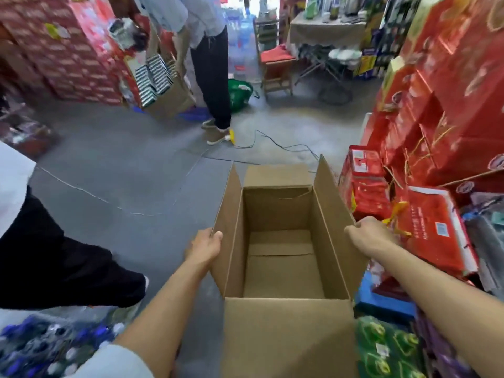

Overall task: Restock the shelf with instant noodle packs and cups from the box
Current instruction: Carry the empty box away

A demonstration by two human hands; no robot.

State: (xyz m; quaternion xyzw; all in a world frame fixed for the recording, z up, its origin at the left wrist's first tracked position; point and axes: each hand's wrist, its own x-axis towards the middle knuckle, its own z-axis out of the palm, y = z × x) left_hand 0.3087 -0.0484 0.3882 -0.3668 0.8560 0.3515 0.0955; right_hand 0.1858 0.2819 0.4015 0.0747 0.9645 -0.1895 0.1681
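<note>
You stand in a crowded shop aisle with a grey concrete floor (136,159), hemmed in by stock: stacked red cartons (60,50) at the far left and a tall wall of red gift boxes (450,105) on your right, which leaves only the middle strip free for carrying.

The cardboard box (283,241) fills the space in front of you, held up between your arms with all four flaps standing open. Its inside shows bare cardboard down to the bottom seam; no noodle packs or cups are in view, so by my reading the restocking is finished or this box is being taken off. No shelf for noodles can be picked out here.

Another person (210,64) stands ahead beside a tilted carton of dark packs (155,75), and a leg in black trousers (54,263) crosses at your left, so your path is narrow. A thin cable (272,144) trails over the floor just beyond the box; I judge it a tripping risk.

Your left hand (204,248) grips the left wall of the box, thumb hooked over the edge and fingers outside. Your right hand (368,231) curls over the top of the right flap, close against the gift boxes. Holding opposite sides like this keeps the light box level and its mouth open.
</note>
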